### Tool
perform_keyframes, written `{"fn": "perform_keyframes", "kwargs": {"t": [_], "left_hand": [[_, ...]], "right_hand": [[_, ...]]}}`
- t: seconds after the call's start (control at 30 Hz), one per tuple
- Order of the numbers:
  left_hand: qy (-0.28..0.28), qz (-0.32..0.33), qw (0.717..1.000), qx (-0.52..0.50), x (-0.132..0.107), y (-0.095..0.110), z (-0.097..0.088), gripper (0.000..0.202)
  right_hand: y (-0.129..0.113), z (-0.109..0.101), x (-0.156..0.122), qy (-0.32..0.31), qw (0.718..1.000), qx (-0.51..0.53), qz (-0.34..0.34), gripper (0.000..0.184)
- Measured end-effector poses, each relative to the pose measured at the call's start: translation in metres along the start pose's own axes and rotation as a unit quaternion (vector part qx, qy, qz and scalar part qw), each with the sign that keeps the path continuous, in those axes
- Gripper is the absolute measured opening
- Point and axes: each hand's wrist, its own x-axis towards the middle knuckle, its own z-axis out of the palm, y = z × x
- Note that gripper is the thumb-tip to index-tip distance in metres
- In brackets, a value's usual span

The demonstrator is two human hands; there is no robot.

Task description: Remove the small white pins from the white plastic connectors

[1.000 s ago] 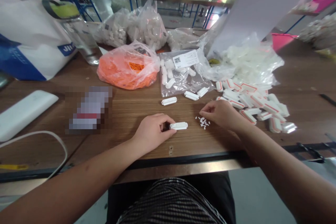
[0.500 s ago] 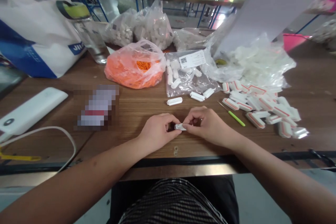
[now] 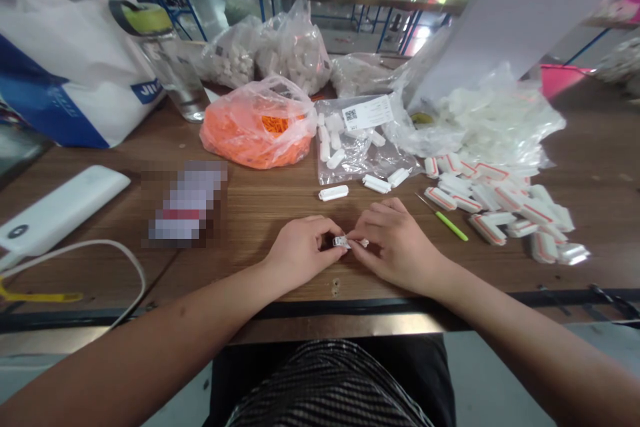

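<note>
White block (image 3: pixel 340 241): we saw it at three o'clock from the left hand (image 3: pixel 299 249), lying nine-to-three.
Left hand: gripped its nearer end.
Right hand (image 3: pixel 400 248): fingertips crossed its middle; we couldn't tell their grip.

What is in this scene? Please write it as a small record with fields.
Left hand: pinches small white part
Right hand: fingers at the same part; exact grip hidden
Tool: green-handled pick, lying right of right hand
Right side: pile of white pieces, some orange-edged
Beyond hands: bag of orange pieces
</note>
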Motion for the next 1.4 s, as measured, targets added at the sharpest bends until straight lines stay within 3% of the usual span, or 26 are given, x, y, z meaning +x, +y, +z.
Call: {"fn": "perform_keyframes", "kwargs": {"t": [0.1, 0.23, 0.47, 0.67, 0.9, 1.13, 1.3, 1.4], "left_hand": [[0.003, 0.002, 1.0, -0.003, 0.0, 0.0, 0.0, 0.011], [0.006, 0.013, 1.0, 0.005, 0.0, -0.002, 0.001, 0.009], [0.008, 0.015, 1.0, 0.01, 0.0, -0.001, 0.0, 0.01], [0.009, 0.011, 1.0, -0.006, 0.001, -0.001, 0.0, 0.009], [0.005, 0.007, 1.0, -0.008, 0.0, 0.001, 0.0, 0.008], [0.008, 0.002, 1.0, -0.011, 0.001, -0.001, 0.0, 0.011], [-0.002, -0.004, 1.0, 0.002, 0.002, -0.001, -0.001, 0.012], [0.001, -0.003, 1.0, -0.003, 0.002, -0.002, -0.001, 0.01]], "right_hand": [[-0.002, 0.004, -0.004, 0.033, 0.999, -0.029, -0.017, 0.019], [0.0, 0.01, -0.006, 0.06, 0.997, 0.031, 0.027, 0.013], [0.0, 0.009, 0.0, 0.019, 0.99, 0.12, 0.076, 0.01], [-0.001, 0.006, -0.003, 0.036, 0.997, 0.052, 0.043, 0.013], [0.001, 0.005, -0.005, 0.061, 0.996, 0.057, 0.043, 0.012], [-0.003, 0.011, -0.007, 0.086, 0.994, -0.049, -0.04, 0.014], [-0.01, 0.017, -0.008, 0.099, 0.974, -0.167, -0.115, 0.022], [-0.005, 0.005, -0.01, 0.086, 0.986, -0.124, -0.071, 0.023]]}}
